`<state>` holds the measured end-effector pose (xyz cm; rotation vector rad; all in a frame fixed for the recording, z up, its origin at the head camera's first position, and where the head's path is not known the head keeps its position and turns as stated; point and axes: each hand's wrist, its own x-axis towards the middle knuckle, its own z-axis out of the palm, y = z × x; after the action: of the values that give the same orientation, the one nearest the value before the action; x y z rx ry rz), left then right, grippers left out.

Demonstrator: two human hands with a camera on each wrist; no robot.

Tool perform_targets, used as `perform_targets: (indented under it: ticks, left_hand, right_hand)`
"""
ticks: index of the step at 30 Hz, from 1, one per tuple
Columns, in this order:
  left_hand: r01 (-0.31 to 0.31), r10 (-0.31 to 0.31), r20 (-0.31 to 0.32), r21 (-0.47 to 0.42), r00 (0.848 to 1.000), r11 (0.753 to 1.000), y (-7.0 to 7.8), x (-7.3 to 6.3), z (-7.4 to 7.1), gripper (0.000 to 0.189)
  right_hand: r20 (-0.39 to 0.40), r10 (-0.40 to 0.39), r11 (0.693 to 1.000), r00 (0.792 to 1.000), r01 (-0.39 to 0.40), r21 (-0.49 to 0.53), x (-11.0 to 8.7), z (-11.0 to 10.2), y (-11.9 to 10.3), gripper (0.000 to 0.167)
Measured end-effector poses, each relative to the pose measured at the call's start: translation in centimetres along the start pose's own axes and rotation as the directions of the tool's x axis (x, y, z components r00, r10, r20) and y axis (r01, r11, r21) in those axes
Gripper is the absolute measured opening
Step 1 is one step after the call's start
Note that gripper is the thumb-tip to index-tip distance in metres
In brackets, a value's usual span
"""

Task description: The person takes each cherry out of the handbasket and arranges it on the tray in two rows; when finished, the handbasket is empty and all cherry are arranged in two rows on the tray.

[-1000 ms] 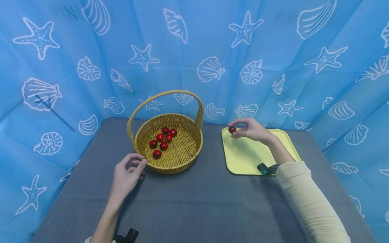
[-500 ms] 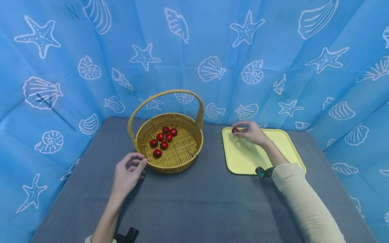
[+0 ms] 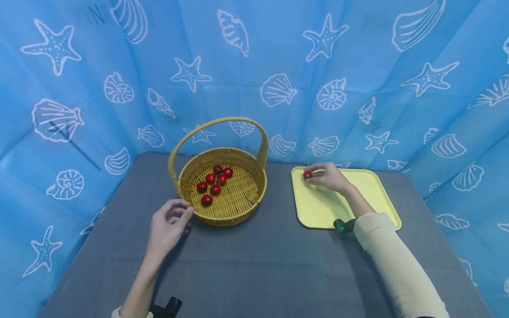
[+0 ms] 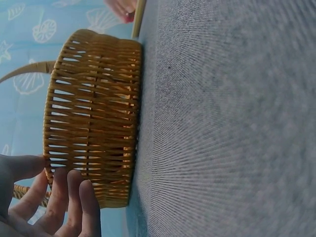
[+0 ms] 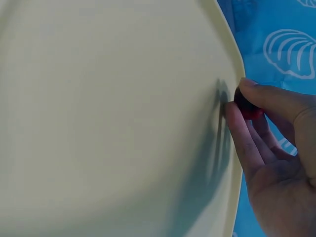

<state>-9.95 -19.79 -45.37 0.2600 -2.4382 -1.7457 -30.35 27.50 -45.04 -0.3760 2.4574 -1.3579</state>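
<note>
A round wicker basket (image 3: 243, 191) with a tall arched handle stands left of centre in the head view. Several red cherries (image 3: 215, 190) lie in its left half. My left hand (image 3: 169, 226) pinches the basket's near left rim between thumb and fingers; the left wrist view shows the thumb at the rim and other fingers beside the woven side. Over the far left corner of a pale yellow tray (image 3: 318, 214), my right hand (image 3: 332, 178) holds one cherry (image 5: 249, 106) between thumb and fingertips. Whether that cherry touches the tray is hard to tell.
A grey cloth (image 3: 254, 274) covers the table. Behind it and along both sides hangs a blue curtain (image 3: 238, 92) with white shells and starfish. The tray's far edge lies close to the curtain, and a strip of cloth separates tray from basket.
Over the tray's far left corner, my right hand has shifted slightly to the right and nearer with the cherry. My left hand stays at the basket rim.
</note>
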Motion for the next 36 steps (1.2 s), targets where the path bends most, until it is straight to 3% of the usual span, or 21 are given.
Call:
perform_targets:
  ticks: [10,36]
  left_hand:
    - [0.0,0.0,0.002,0.012,1.0,1.0,0.1,0.0,0.0,0.03]
    - [0.005,-0.005,-0.007,0.027,1.0,1.0,0.1,0.0,0.1,0.029]
  right_hand:
    - [-0.036,-0.09,0.985,0.995,0.083,-0.153,0.4,0.2,0.5,0.044]
    - [-0.029,-0.055,0.989,0.998,0.05,-0.142,-0.2,-0.7,0.1,0.048]
